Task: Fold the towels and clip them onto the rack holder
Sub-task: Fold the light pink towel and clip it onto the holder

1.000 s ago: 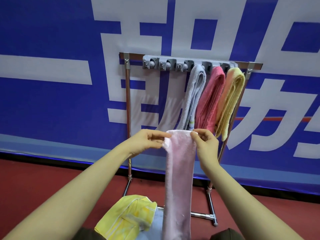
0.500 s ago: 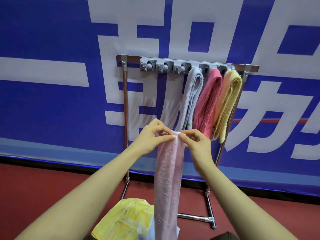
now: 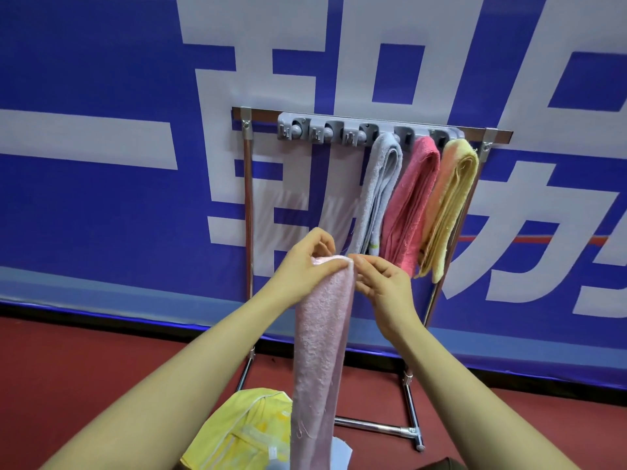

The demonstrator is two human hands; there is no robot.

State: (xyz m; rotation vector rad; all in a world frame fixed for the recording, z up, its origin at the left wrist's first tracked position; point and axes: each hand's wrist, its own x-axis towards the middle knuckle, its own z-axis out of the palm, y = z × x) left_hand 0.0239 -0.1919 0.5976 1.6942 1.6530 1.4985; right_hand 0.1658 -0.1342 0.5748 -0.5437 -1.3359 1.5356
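From my head view, my left hand (image 3: 307, 266) pinches the top of the pale pink towel (image 3: 320, 351), which hangs straight down from my grip. My right hand (image 3: 381, 283) sits just right of that pinch, fingertips touching the towel's edge, fingers loosely curled. Above and beyond my grip, the rack holder (image 3: 339, 130) carries grey (image 3: 380, 191), pink (image 3: 412, 201) and yellow (image 3: 451, 205) towels.

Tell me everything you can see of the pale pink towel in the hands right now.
The pale pink towel is fluffy terry cloth, folded lengthwise into a narrow strip that hangs straight down in front of the rack; its bottom leaves the picture. Loose threads show along its edge. The left hand pinches its top fold between thumb and fingers; the right hand is at the top corner, fingertips touching or nearly touching. It is not clipped. Low down it hangs in front of a yellow towel.
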